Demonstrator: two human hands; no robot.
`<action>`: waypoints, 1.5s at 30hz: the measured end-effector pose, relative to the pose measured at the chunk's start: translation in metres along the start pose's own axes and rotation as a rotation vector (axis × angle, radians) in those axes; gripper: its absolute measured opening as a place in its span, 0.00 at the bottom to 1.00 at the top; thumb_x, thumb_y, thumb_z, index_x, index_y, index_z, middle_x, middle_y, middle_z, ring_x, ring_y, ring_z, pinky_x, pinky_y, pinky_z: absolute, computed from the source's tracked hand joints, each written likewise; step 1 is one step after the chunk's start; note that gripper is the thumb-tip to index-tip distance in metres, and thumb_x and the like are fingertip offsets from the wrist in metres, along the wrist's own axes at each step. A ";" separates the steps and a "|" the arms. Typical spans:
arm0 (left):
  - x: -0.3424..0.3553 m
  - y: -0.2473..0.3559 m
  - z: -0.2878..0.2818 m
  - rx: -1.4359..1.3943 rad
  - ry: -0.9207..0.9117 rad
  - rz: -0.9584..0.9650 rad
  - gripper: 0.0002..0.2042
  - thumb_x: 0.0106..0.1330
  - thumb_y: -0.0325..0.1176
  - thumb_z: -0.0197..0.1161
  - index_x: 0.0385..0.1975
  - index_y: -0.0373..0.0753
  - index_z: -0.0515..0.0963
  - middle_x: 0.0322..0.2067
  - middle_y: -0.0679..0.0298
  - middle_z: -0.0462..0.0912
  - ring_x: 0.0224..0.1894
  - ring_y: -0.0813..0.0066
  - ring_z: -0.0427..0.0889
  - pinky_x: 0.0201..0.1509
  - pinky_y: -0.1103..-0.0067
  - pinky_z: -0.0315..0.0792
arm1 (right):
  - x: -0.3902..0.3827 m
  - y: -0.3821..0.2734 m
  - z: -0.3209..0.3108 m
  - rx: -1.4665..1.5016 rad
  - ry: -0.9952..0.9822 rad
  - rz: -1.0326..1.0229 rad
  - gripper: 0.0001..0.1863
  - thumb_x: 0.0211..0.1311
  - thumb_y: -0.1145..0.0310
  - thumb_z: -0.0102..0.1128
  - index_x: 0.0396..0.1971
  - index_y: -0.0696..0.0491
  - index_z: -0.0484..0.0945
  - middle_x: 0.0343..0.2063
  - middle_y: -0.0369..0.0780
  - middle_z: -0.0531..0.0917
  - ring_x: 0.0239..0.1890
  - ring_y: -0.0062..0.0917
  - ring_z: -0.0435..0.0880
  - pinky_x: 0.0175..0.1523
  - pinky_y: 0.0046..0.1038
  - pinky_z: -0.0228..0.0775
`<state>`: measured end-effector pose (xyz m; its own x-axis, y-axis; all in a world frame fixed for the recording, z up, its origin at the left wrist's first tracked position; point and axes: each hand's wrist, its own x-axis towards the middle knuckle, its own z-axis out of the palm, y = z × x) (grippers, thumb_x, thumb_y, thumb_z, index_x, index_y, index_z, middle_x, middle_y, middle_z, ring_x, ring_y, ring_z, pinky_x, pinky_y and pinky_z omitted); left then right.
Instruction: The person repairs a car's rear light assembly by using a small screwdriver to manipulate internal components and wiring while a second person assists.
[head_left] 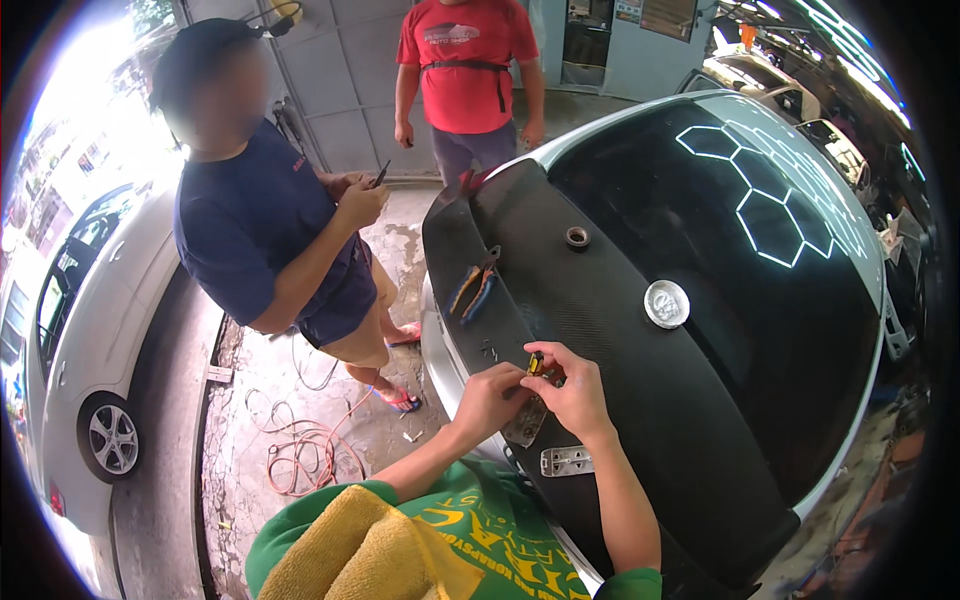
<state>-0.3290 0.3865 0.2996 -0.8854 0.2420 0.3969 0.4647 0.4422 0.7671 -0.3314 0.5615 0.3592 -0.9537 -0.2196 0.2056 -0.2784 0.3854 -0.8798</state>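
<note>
My right hand (572,392) pinches a small yellow-and-black piece (536,363), its exact kind too small to make out. My left hand (488,402) is closed at the fingertips and meets the right one; what it grips is hidden. Just below the hands lies a greyish flat part (526,426), partly covered by them. Beside my right forearm rests a silver rectangular plate with holes (567,461). Several small screws or pins (490,352) lie just beyond my left hand. Farther off, pliers (473,286) with orange and blue handles lie on the dark spoiler (640,400).
A tape roll (577,237) and a round white dish (667,303) sit on the car's rear. The dark rear window (720,210) slopes behind. A person in navy (250,220) holds a phone at left; another in red (465,70) stands beyond. An orange hose (310,455) coils on the floor.
</note>
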 end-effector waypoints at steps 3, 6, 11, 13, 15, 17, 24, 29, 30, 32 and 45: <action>0.001 0.006 -0.001 0.019 -0.033 -0.039 0.10 0.60 0.27 0.73 0.40 0.35 0.86 0.33 0.59 0.84 0.32 0.61 0.86 0.38 0.72 0.80 | 0.001 0.005 0.004 0.082 0.087 -0.082 0.24 0.59 0.79 0.71 0.56 0.50 0.80 0.31 0.38 0.88 0.33 0.23 0.88 0.41 0.25 0.77; 0.001 0.006 -0.001 -0.010 -0.002 -0.024 0.11 0.59 0.28 0.74 0.42 0.36 0.86 0.33 0.58 0.84 0.32 0.61 0.86 0.39 0.73 0.80 | 0.002 0.002 0.001 0.139 0.097 -0.070 0.22 0.61 0.79 0.68 0.56 0.53 0.80 0.31 0.37 0.88 0.34 0.22 0.88 0.42 0.24 0.78; 0.003 0.011 -0.005 -0.009 -0.005 -0.021 0.11 0.60 0.28 0.74 0.41 0.37 0.87 0.33 0.58 0.84 0.33 0.61 0.86 0.39 0.72 0.80 | 0.004 0.010 -0.005 0.207 0.240 -0.039 0.25 0.68 0.80 0.61 0.65 0.59 0.71 0.34 0.40 0.88 0.36 0.23 0.89 0.46 0.26 0.80; 0.005 0.012 -0.006 -0.008 -0.013 -0.022 0.10 0.60 0.29 0.74 0.41 0.37 0.87 0.33 0.58 0.84 0.33 0.61 0.86 0.39 0.72 0.79 | 0.004 0.018 -0.004 0.284 0.279 0.029 0.29 0.69 0.79 0.59 0.69 0.58 0.67 0.35 0.41 0.87 0.36 0.23 0.89 0.47 0.26 0.81; 0.007 0.017 -0.008 -0.036 -0.012 -0.043 0.10 0.60 0.28 0.73 0.41 0.37 0.87 0.33 0.58 0.84 0.33 0.61 0.86 0.39 0.72 0.79 | 0.004 0.028 -0.008 0.343 0.227 0.108 0.29 0.73 0.78 0.53 0.73 0.58 0.63 0.33 0.40 0.83 0.35 0.22 0.88 0.47 0.25 0.81; 0.007 0.016 -0.008 -0.025 -0.018 -0.020 0.10 0.59 0.28 0.73 0.41 0.37 0.87 0.33 0.58 0.84 0.32 0.62 0.85 0.39 0.72 0.79 | 0.004 0.032 -0.014 0.411 0.141 0.217 0.27 0.75 0.78 0.49 0.72 0.58 0.64 0.31 0.38 0.81 0.34 0.21 0.87 0.46 0.24 0.81; 0.013 0.006 -0.022 -0.249 0.056 -0.255 0.09 0.64 0.24 0.72 0.43 0.36 0.87 0.36 0.66 0.86 0.40 0.79 0.86 0.46 0.81 0.79 | 0.007 0.061 -0.013 0.128 0.125 0.183 0.22 0.68 0.82 0.47 0.60 0.58 0.77 0.32 0.37 0.83 0.30 0.18 0.78 0.39 0.24 0.73; 0.024 -0.013 -0.037 -0.748 0.081 -0.525 0.13 0.73 0.28 0.65 0.54 0.31 0.79 0.42 0.64 0.85 0.42 0.78 0.86 0.49 0.81 0.81 | 0.005 0.081 -0.015 0.167 0.123 0.216 0.21 0.67 0.82 0.51 0.59 0.59 0.78 0.35 0.38 0.87 0.34 0.18 0.83 0.44 0.24 0.75; 0.024 -0.015 -0.039 -0.855 0.112 -0.573 0.14 0.74 0.28 0.64 0.56 0.31 0.78 0.43 0.63 0.85 0.43 0.77 0.86 0.49 0.80 0.82 | 0.003 0.083 -0.015 0.178 0.113 0.225 0.21 0.66 0.82 0.51 0.59 0.59 0.78 0.35 0.38 0.87 0.36 0.19 0.83 0.45 0.24 0.75; 0.021 -0.025 -0.042 -0.913 0.104 -0.608 0.14 0.75 0.30 0.63 0.57 0.32 0.77 0.45 0.63 0.85 0.43 0.76 0.86 0.49 0.80 0.82 | 0.003 0.083 -0.016 0.190 0.087 0.253 0.21 0.66 0.82 0.52 0.59 0.59 0.78 0.36 0.39 0.87 0.38 0.19 0.85 0.47 0.23 0.75; 0.040 -0.013 -0.059 -0.137 0.178 -0.249 0.11 0.66 0.23 0.69 0.47 0.32 0.85 0.36 0.62 0.90 0.39 0.79 0.88 0.46 0.81 0.81 | 0.001 0.104 -0.031 0.241 0.057 0.362 0.22 0.67 0.79 0.55 0.61 0.59 0.77 0.34 0.37 0.87 0.35 0.16 0.82 0.44 0.22 0.73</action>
<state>-0.3708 0.3392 0.3346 -0.9651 -0.0193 0.2611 0.2386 0.3458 0.9075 -0.3651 0.6290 0.2814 -0.9916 -0.0561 -0.1169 0.1031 0.2062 -0.9731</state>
